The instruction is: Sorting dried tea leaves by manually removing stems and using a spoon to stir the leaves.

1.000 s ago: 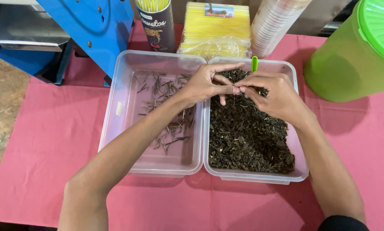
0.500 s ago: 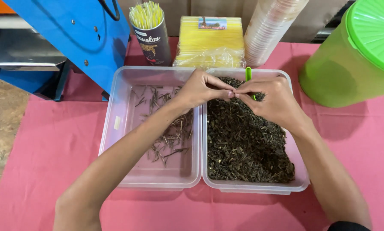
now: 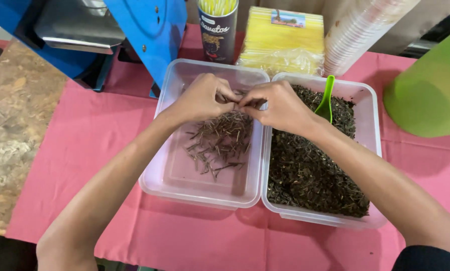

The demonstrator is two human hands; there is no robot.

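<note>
Both hands meet over the left clear tub (image 3: 157, 173): left hand (image 3: 200, 98) and right hand (image 3: 280, 104) are curled, fingertips pinched together and touching, and whatever sits between them is too small to make out. Directly beneath lies a loose heap of thin, dry, brownish stems (image 3: 222, 138), straight little sticks crisscrossed on the tub's bare bottom. Just beside it, touching, the right clear tub (image 3: 373, 120) is filled with dark, crumbly dried leaves (image 3: 310, 170), with a green scoop (image 3: 326, 100) standing in them. Both tubs rest on a pink cloth (image 3: 84, 145).
</note>
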